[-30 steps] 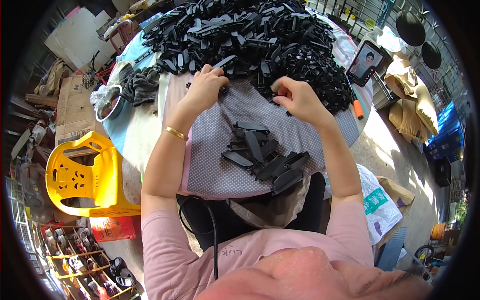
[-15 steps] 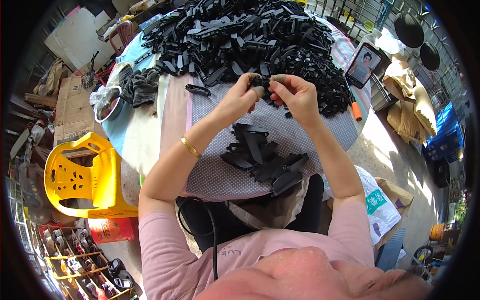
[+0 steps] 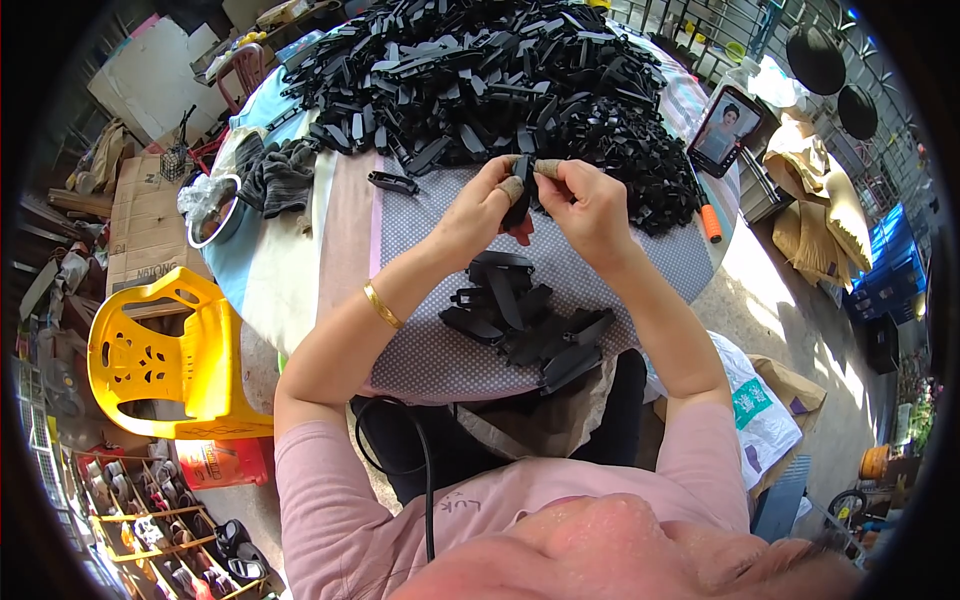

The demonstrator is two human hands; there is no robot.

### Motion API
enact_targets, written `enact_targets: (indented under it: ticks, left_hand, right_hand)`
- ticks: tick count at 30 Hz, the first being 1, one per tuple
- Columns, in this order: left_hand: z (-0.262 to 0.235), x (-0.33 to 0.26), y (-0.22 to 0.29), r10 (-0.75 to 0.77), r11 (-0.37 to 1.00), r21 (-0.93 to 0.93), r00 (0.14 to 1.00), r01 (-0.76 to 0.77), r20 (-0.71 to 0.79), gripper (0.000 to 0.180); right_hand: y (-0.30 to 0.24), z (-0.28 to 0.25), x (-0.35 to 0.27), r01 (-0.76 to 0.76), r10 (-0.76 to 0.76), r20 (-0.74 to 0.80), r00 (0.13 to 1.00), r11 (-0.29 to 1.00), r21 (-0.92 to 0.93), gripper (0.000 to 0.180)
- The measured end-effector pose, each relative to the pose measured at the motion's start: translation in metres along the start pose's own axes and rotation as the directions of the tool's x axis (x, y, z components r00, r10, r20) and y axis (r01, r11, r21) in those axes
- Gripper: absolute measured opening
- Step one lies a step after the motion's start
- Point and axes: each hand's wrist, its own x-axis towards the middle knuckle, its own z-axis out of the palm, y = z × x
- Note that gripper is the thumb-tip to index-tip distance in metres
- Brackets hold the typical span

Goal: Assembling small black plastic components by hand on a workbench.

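Observation:
My left hand point(image 3: 487, 207) is closed around a long, narrow black plastic part point(image 3: 521, 185), held upright over the dotted tablecloth. My right hand point(image 3: 588, 200) pinches thumb and fingers together against the part's right side; whatever is between those fingertips is too small to make out. Tan wraps cover some fingertips. Beyond the hands lies a big heap of similar black plastic parts point(image 3: 470, 75), with a heap of smaller black pieces point(image 3: 640, 170) to its right. Nearer to me sits a loose pile of black parts point(image 3: 520, 310). A single black part point(image 3: 393, 182) lies left of my hands.
On the table's left are dark grey gloves point(image 3: 275, 175) and a bowl point(image 3: 215, 215) with a plastic bag. At its right edge are a phone point(image 3: 727, 130) and an orange-handled tool point(image 3: 711, 223). A yellow chair point(image 3: 160, 350) stands left; a white bag point(image 3: 755, 400) lies right.
The black part in my left hand has turned more upright and shows its long side. Both hands have dropped slightly toward me, my right fingers staying against the part.

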Motion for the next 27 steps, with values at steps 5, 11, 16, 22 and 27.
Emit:
enact_targets:
  ticks: [5,11,16,22,27]
  left_hand:
    - [0.006,-0.004,0.006,0.090,0.943,0.328,0.993,-0.061,-0.074,0.027]
    - [0.009,-0.004,-0.008,0.382,0.677,0.725,0.903,-0.128,-0.197,0.026]
    - [0.009,-0.005,-0.011,0.309,0.660,0.748,0.932,-0.067,-0.189,0.025]
    - [0.003,-0.005,-0.002,0.239,0.624,0.780,0.963,-0.055,-0.123,0.024]
    - [0.005,-0.001,-0.002,0.234,0.682,0.728,0.964,-0.068,-0.129,0.023]
  right_hand:
    - [0.004,0.005,-0.004,0.151,-0.133,0.087,0.987,0.951,-0.270,0.012]
    - [0.003,0.013,-0.013,0.118,0.048,0.301,0.952,0.854,-0.507,0.013]
    - [0.008,0.016,-0.016,0.188,-0.019,0.333,0.943,0.854,-0.485,0.010]
    - [0.009,0.015,-0.017,0.188,0.013,0.413,0.911,0.877,-0.443,0.014]
    - [0.003,0.022,-0.017,0.097,0.056,0.331,0.942,0.898,-0.428,0.015]
